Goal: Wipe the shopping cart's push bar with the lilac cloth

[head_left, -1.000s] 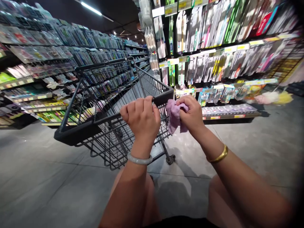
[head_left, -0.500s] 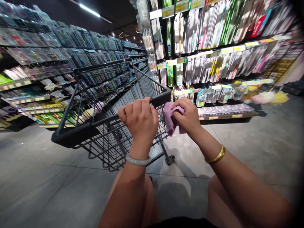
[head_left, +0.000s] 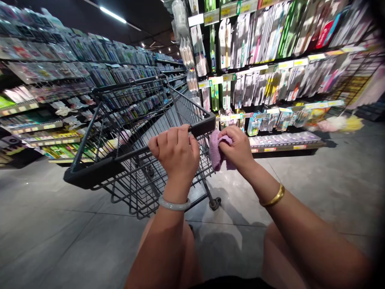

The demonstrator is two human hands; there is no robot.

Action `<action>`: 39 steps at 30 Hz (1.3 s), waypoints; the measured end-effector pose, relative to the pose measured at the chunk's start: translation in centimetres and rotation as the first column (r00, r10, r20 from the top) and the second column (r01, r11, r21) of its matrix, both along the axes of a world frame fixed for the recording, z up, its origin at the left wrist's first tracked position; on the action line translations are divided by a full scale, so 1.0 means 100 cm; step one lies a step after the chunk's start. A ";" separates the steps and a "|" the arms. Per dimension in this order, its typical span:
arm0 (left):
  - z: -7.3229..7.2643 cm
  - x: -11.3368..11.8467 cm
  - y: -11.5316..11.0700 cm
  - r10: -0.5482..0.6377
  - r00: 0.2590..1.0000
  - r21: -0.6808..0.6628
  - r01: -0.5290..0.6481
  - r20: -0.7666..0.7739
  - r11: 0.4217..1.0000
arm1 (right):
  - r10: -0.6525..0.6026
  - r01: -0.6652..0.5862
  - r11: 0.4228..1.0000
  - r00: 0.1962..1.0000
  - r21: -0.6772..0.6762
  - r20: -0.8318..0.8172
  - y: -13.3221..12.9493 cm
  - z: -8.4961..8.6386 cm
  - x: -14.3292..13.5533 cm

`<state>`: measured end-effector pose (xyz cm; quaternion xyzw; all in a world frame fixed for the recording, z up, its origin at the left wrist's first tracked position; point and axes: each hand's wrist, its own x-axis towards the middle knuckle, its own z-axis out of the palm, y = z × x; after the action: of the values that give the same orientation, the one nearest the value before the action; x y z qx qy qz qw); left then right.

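A dark wire shopping cart (head_left: 96,170) stands at an angle before me. My left hand (head_left: 177,150), with a pale bangle at the wrist, is wrapped around the cart's handle bar, its knuckles up. Just right of the handle's corner, my right hand (head_left: 236,144) is closed on a crumpled purple cloth (head_left: 215,150). The cloth hangs below the fingers and lies close to the cart's side; whether it touches the wire I cannot tell. A gold bangle sits on my right forearm.
Shelves of packaged toothbrushes (head_left: 267,88) rise at the right, with a low bottom ledge (head_left: 285,146) near the floor. Another long shelf of hanging packets (head_left: 72,76) runs along the left. A cart wheel (head_left: 215,203) rests on the grey floor (head_left: 75,233) near my knees.
My left hand keeps its hold on the handle. The cloth in my right hand has shifted slightly and looks a little rounder in its folds. The cart has barely moved.
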<state>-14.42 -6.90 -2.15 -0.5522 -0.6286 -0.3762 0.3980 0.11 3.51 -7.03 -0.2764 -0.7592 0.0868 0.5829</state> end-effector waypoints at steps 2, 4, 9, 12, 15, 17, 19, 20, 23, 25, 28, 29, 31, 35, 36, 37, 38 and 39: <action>0.000 0.000 0.000 -0.002 1.000 0.002 0.002 0.000 1.000 | 0.013 -0.014 1.000 0.999 0.016 0.052 -0.007 -0.003 -0.005; 0.000 0.001 0.001 0.008 1.000 0.012 -0.008 0.011 1.000 | 0.023 -0.027 0.999 0.994 0.036 0.107 -0.016 -0.005 -0.011; 0.001 0.002 0.000 0.025 1.000 0.007 -0.025 0.014 1.000 | 0.024 -0.031 0.998 0.988 0.047 0.151 -0.019 -0.005 -0.011; 0.001 0.001 0.000 0.021 1.000 -0.007 -0.021 0.002 1.000 | 0.007 -0.013 0.999 0.989 0.043 0.146 -0.015 -0.004 -0.008; 0.000 0.001 -0.001 -0.001 1.000 -0.013 0.001 0.014 1.000 | -0.012 0.006 0.999 0.988 0.037 0.156 -0.014 -0.005 -0.009; 0.000 0.001 -0.001 -0.017 0.999 -0.017 0.017 0.030 1.000 | -0.026 0.022 0.999 0.984 0.028 0.176 -0.014 -0.005 -0.010; 0.000 0.000 -0.001 -0.022 0.999 -0.019 0.023 0.039 1.000 | -0.037 0.035 0.999 0.978 0.013 0.203 -0.015 -0.004 -0.010; 0.000 0.000 -0.001 -0.021 0.999 -0.021 0.021 0.038 1.000 | -0.040 0.040 0.999 0.975 0.004 0.219 -0.015 -0.003 -0.009; 0.000 -0.001 0.000 0.002 1.000 -0.024 -0.001 0.017 1.000 | -0.043 0.053 0.998 0.963 -0.030 0.266 -0.015 0.003 -0.007; 0.000 -0.001 0.000 0.017 1.000 -0.019 -0.017 0.003 1.000 | -0.046 0.062 0.997 0.956 -0.047 0.291 -0.017 0.007 -0.006; 0.000 -0.001 0.000 0.024 1.000 -0.019 -0.024 0.001 1.000 | -0.048 0.067 0.996 0.949 -0.051 0.313 -0.023 0.010 -0.006; 0.000 -0.001 0.000 0.022 1.000 -0.021 -0.022 0.007 1.000 | -0.042 0.060 0.997 0.948 -0.046 0.315 -0.025 0.011 -0.006; -0.001 -0.001 0.000 0.017 1.000 -0.023 -0.016 0.019 1.000 | -0.015 0.026 0.999 0.952 -0.032 0.307 -0.029 0.012 -0.006; -0.001 -0.001 0.001 0.017 1.000 -0.021 -0.016 0.013 1.000 | 0.043 -0.045 0.999 0.965 0.002 0.260 -0.031 0.013 -0.005; -0.001 -0.001 0.001 0.021 1.000 -0.016 -0.021 0.010 1.000 | 0.052 -0.055 0.998 0.967 0.007 0.250 -0.032 0.014 -0.005; -0.001 -0.001 0.001 0.025 1.000 -0.012 -0.025 0.007 1.000 | 0.060 -0.065 0.998 0.969 0.012 0.240 -0.032 0.014 -0.005; -0.001 -0.001 0.001 0.029 1.000 -0.008 -0.028 0.007 1.000 | 0.068 -0.074 0.997 0.971 0.017 0.231 -0.033 0.015 -0.005; -0.001 -0.001 0.002 0.030 1.000 -0.007 -0.030 0.008 1.000 | 0.076 -0.083 0.996 0.972 0.024 0.222 -0.034 0.016 -0.005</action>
<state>-14.49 -6.74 -2.25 -0.5426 -0.6396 -0.3701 0.3993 -0.43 0.06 -5.47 -0.2441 -0.8311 0.0663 0.4953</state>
